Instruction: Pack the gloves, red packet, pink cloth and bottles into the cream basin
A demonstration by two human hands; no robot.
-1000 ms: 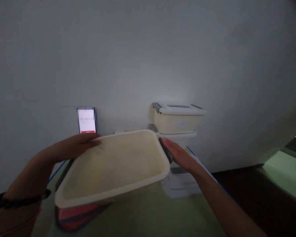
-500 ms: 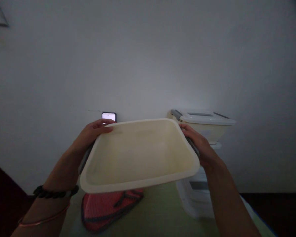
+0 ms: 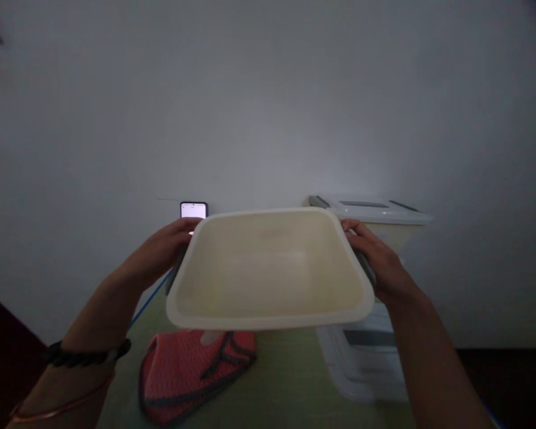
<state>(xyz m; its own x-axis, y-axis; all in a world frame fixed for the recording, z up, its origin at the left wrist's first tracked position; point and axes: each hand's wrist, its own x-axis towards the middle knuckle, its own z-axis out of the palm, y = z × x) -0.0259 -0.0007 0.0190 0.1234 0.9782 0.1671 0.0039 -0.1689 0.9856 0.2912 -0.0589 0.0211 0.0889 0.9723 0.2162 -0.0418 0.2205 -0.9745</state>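
Observation:
I hold an empty cream plastic tub (image 3: 268, 268) up in front of me, level, above the green table (image 3: 286, 381). My left hand (image 3: 167, 247) grips its left end and my right hand (image 3: 377, 259) grips its right end by a grey handle. Both hands are closed on the tub. Under its near edge a red cloth with dark trim (image 3: 192, 372) lies on the table.
A stack of lidded cream boxes (image 3: 375, 214) stands against the wall behind my right hand. A clear lid or tray (image 3: 361, 363) lies on the table below it. A lit phone (image 3: 193, 210) leans on the grey wall. The floor on both sides is dark.
The tub was tilted with my right hand open beside it; my right hand has since taken hold of the right end. The tub is now level and centred, and my view has swung left.

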